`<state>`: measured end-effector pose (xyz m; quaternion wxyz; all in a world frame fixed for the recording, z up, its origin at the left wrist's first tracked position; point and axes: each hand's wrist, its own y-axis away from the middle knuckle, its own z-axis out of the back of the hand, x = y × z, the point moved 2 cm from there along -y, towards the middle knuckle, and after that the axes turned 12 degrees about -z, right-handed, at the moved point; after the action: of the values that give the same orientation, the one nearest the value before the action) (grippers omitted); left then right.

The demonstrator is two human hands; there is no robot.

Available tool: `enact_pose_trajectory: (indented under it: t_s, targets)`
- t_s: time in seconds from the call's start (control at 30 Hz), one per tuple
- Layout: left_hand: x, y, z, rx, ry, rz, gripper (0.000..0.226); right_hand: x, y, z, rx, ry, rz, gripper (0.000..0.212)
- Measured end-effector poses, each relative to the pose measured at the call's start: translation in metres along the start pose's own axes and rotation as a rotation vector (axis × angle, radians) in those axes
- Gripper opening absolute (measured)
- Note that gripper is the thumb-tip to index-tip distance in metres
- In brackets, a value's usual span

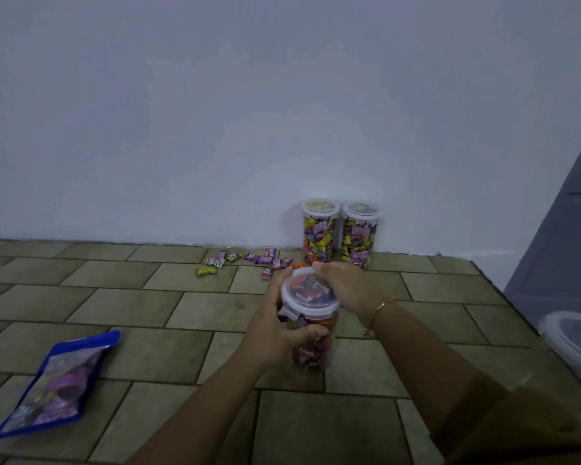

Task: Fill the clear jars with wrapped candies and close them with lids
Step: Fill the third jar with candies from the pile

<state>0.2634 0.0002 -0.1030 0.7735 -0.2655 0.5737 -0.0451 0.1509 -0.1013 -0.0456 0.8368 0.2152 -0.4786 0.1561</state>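
Blue plastic marks the candy bag [52,385], lying flat on the tiled floor [131,307] at about eight o'clock from the hands, well apart from them. Loose wrapped candies [245,260] are scattered at eleven o'clock, near the foot of the wall [215,129]. The left hand [282,325] grips the held jar [311,347] around its side, fingers curled round the far side and thumb across the front. On top sits the lid [307,297], with one clip flap sticking out at seven o'clock. The right hand [344,285] rests on the lid's far rim, fingers bent down over the edge; a thin bracelet [381,308] circles that wrist. Two full, lidded jars [341,229] stand touching side by side at twelve o'clock against the wall, just beyond the hands. At three o'clock, a pale tub [574,344] sits by the frame's edge. Bare tiles lie open between bag and jar.
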Motion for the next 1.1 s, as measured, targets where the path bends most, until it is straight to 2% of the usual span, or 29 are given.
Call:
enact_pose_trajectory:
  t_s: [0.07,0.13,0.23,0.3,0.4,0.43,0.5,0.67,0.8,0.87,0.97,1.1]
  targets:
    - [-0.001,0.001,-0.002,-0.002,-0.002,-0.016,0.089,-0.009,0.001,0.000,0.034,-0.086,-0.090,0.052]
    - [-0.002,0.002,-0.002,-0.001,-0.007,-0.022,0.090,-0.021,0.000,-0.001,0.150,-0.241,-0.112,0.073]
    - [-0.002,0.002,-0.001,0.000,-0.009,-0.020,0.092,-0.039,0.011,-0.005,0.339,-0.401,-0.013,0.071]
    - [-0.001,0.001,0.000,0.016,0.002,-0.005,0.092,-0.051,0.018,-0.007,0.388,-0.403,0.072,0.075]
    - [-0.006,0.000,0.001,0.053,0.026,0.009,0.090,-0.063,0.020,-0.010,0.429,-0.493,0.096,0.119]
    - [-0.008,0.001,0.001,0.067,0.040,0.013,0.087,-0.066,0.020,-0.009,0.444,-0.509,0.093,0.127]
    - [-0.010,0.001,0.002,0.085,0.062,0.023,0.087,-0.066,0.020,-0.007,0.462,-0.497,0.126,0.124]
    - [-0.014,0.000,0.002,0.092,0.082,0.015,0.081,-0.062,0.024,-0.005,0.417,-0.501,0.167,0.100]
    - [-0.018,0.002,0.001,0.106,0.105,0.025,0.079,-0.062,0.026,-0.005,0.391,-0.520,0.170,0.101]
    - [-0.018,0.003,0.005,0.139,0.124,0.047,0.082,-0.062,0.027,-0.007,0.389,-0.519,0.161,0.100]
    - [-0.018,0.006,0.013,0.194,0.155,0.114,0.099,-0.064,0.030,-0.009,0.371,-0.503,0.134,0.098]
    - [-0.016,0.006,0.017,0.176,0.177,0.154,0.097,-0.069,0.034,-0.010,0.389,-0.533,0.111,0.085]
